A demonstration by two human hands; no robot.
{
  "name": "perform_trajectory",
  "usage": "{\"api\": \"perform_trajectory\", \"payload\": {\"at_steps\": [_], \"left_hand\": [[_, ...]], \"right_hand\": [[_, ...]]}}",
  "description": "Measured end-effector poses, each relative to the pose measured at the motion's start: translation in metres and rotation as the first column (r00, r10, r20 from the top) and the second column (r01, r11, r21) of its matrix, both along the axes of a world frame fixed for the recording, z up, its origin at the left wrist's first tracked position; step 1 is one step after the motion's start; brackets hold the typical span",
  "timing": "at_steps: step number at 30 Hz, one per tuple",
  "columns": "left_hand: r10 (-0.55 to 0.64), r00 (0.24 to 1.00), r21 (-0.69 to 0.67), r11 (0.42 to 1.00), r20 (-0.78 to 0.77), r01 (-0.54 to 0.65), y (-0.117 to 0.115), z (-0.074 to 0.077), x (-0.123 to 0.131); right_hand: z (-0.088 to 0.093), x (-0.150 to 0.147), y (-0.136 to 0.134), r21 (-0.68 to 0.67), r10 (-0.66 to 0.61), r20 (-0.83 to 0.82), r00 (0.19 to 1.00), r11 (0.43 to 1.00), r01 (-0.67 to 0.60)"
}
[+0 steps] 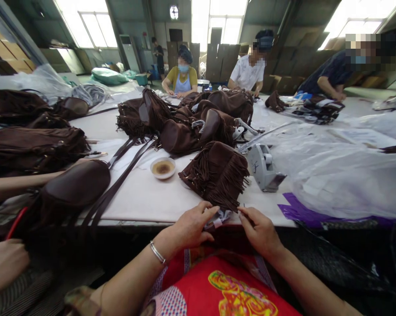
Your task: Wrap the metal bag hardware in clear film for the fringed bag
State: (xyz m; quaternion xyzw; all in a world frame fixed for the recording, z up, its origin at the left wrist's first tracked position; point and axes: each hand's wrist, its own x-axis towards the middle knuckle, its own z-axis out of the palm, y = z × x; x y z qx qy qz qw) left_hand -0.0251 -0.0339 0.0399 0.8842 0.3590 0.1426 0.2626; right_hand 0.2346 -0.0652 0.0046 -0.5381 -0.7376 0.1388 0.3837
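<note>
A brown fringed bag [217, 173] lies on the table in front of me, its fringe toward the edge. My left hand [194, 221], with a silver bangle at the wrist, is beside the bag's lower end, thumb and fingers apart, next to some crumpled greyish material [221, 217]. At the fringe's right end, the fingertips of my right hand [259, 228] are pinched together; what they hold, if anything, is too small to make out. Left of the bag sits a round dish [163, 168] with brown contents. A grey tape dispenser [265, 169] stands to its right.
More brown bags [198, 118] are piled mid-table. At left, a person's arms reach around a dark bag [76, 184]. Clear plastic [349, 162] and a purple strip [303, 213] lie at right. Several people work across the white table [132, 202].
</note>
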Motion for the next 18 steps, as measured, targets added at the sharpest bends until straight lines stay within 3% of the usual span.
{"api": "perform_trajectory", "payload": {"at_steps": [4, 11, 15, 18], "left_hand": [[-0.091, 0.985, 0.043, 0.994, -0.149, 0.098, 0.011, 0.007, 0.009], [-0.07, 0.965, 0.137, 0.985, -0.251, 0.107, 0.015, -0.001, 0.024], [0.007, 0.964, 0.169, 0.985, -0.267, 0.04, 0.012, -0.005, 0.034], [-0.003, 0.985, 0.164, 0.986, -0.173, 0.032, 0.016, -0.002, 0.028]], "right_hand": [[0.0, -0.008, 0.002, -0.042, 0.054, -0.012, 0.998, 0.998, -0.055], [-0.005, -0.008, 0.01, -0.187, 0.004, -0.084, 0.996, 0.982, -0.02], [-0.004, -0.01, 0.023, -0.218, -0.047, -0.079, 0.996, 0.975, 0.029], [-0.004, -0.015, 0.031, -0.188, -0.082, -0.01, 0.997, 0.979, 0.078]]}}
